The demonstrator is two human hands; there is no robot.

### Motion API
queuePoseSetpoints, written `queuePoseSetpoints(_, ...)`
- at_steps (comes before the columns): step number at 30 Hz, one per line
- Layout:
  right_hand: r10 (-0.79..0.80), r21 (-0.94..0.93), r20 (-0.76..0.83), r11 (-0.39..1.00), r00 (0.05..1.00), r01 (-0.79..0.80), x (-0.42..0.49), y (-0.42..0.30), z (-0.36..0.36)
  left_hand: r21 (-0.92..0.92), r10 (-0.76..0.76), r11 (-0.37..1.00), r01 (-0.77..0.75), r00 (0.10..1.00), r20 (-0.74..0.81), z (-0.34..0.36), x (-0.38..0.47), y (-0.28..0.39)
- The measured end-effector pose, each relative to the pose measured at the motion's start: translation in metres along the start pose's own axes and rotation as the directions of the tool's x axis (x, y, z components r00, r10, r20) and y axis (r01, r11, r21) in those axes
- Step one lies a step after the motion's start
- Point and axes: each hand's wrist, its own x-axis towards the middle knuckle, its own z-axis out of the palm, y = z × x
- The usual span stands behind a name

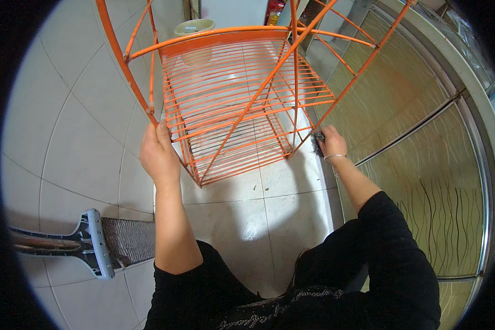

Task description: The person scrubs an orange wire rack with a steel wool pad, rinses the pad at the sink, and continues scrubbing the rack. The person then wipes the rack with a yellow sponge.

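An orange metal wire rack (247, 86) with slatted shelves stands on the tiled floor before me. My left hand (161, 152) is closed around its left upright, near the front corner of a shelf. In my right hand (333, 143) is a dark steel wool scrubber (318, 143), close against the rack's right front upright. The fingertips are partly hidden, and I cannot tell how firmly the scrubber touches the bar. A bracelet circles the right wrist.
A floor squeegee or mop head (95, 243) with a grey ribbed pad leans at the left by the tiled wall (86, 119). Cabinet doors with patterned glass (429, 165) line the right side. Behind the rack stands a cream bucket (194, 27). Small dark specks lie on the floor tiles (231, 218).
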Motion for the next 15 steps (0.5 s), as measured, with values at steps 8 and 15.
queuePoseSetpoints(8,0.086,-0.260,0.228,0.965,0.970,-0.025,0.049,-0.031,-0.002,-0.073,-0.017,0.997,0.018,1.000,0.012,0.003,-0.001,0.004)
queuePoseSetpoints(15,-0.103,-0.274,0.365,0.938,0.925,0.212,0.042,-0.036,-0.022,0.032,0.030,0.999,-0.030,0.999,0.018,-0.004,0.001,-0.003)
